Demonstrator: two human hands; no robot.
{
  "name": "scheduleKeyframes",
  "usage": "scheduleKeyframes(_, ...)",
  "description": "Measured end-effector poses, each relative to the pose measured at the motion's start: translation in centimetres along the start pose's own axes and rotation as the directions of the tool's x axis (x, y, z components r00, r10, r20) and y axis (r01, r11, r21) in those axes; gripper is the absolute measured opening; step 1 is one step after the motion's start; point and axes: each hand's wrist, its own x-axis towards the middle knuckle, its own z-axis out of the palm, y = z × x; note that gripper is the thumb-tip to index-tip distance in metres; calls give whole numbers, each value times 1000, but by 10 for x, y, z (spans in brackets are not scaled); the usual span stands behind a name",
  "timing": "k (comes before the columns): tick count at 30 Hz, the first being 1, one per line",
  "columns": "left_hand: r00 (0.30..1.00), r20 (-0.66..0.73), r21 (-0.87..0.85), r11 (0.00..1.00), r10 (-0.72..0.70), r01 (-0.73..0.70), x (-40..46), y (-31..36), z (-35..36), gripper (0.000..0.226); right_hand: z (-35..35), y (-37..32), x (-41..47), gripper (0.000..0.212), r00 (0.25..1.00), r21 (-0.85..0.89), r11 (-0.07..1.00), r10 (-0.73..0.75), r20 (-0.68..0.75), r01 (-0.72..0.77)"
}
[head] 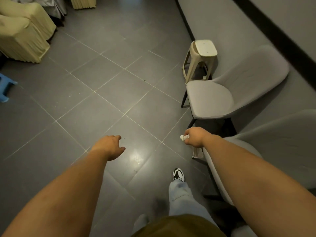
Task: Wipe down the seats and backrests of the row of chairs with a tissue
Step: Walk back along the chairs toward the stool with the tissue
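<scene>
The left hand [109, 147] hangs loose-fingered over the floor [95, 93], holding nothing. The right hand [195, 136] grips the tissue [184, 137], above the near chair [282, 142]. Beyond stands another chair [222, 98], then a stool [201, 53].
</scene>
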Motion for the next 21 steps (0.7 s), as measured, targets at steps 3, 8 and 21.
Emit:
scheduleKeyframes(3, 1000, -15, -24, 1000, -3, 3, 50, 33, -40, 61, -49, 18, 56, 30, 1000, -21, 1000, -19, 16, 19)
scheduleKeyframes(8, 988, -118, -53, 992, 103, -110, 124, 104, -94, 61, -119, 27, 134, 34, 997, -104, 992, -63, 52, 68)
scheduleKeyframes(21, 993, -28, -45, 993, 110, -112, 378, 77, -227, 61, -276, -12, 346, 34, 999, -108, 994, 3, 52, 3)
